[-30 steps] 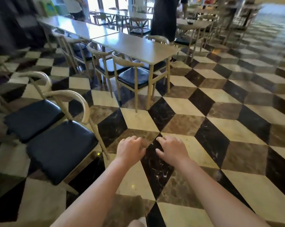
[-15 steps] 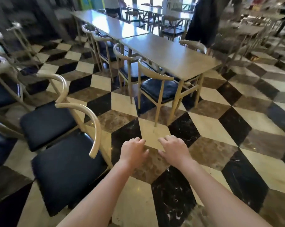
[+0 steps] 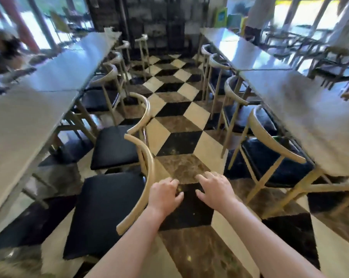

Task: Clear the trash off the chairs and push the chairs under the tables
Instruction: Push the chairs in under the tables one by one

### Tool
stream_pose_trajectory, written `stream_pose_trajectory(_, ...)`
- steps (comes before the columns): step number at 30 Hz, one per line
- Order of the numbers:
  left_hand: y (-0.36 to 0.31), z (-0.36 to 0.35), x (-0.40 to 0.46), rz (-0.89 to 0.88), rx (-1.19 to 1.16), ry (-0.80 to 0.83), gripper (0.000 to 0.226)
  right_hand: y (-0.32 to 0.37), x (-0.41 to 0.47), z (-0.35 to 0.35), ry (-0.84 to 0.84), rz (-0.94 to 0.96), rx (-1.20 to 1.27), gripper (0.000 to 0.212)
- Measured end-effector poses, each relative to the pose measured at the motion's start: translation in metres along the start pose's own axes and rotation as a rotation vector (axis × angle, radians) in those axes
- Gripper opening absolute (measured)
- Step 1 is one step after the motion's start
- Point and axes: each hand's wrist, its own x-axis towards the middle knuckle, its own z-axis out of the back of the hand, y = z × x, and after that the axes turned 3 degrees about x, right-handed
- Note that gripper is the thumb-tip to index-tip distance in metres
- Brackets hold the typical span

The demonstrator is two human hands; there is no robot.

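Note:
I look down an aisle between two rows of tables. My left hand (image 3: 165,194) and my right hand (image 3: 215,189) hover palms down over the floor, fingers loosely spread, holding nothing. Just left of my left hand curves the wooden backrest of the nearest chair (image 3: 107,213), which has a black seat and stands pulled out from the left table (image 3: 19,125). A second pulled-out chair (image 3: 115,145) stands beyond it. On the right, a chair (image 3: 273,157) sits partly under the right table (image 3: 310,117). I see no trash on the visible seats.
More chairs (image 3: 101,97) line both tables further down the aisle. The checkered marble floor (image 3: 179,141) runs between the rows. A dark wall closes the far end. People stand at the far right and far left, blurred.
The view has swung left, from facing the right table's end to looking straight down the aisle. My hands stay low and empty in front of me, now beside the nearest chair's backrest.

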Motion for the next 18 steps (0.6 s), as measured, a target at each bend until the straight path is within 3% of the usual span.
stream_pose_trajectory(9, 0.055, -0.016, 0.045, 0.391, 0.087, 0.027, 0.029, 0.007, 0.144, -0.019, 0.099, 0.435, 0.043, 0.043)
stream_pose_trajectory(18, 0.099, -0.039, 0.081, 0.733, -0.123, -0.026, 0.042, 0.037, 0.244, -0.042, 0.236, 0.731, -0.051, 0.046)
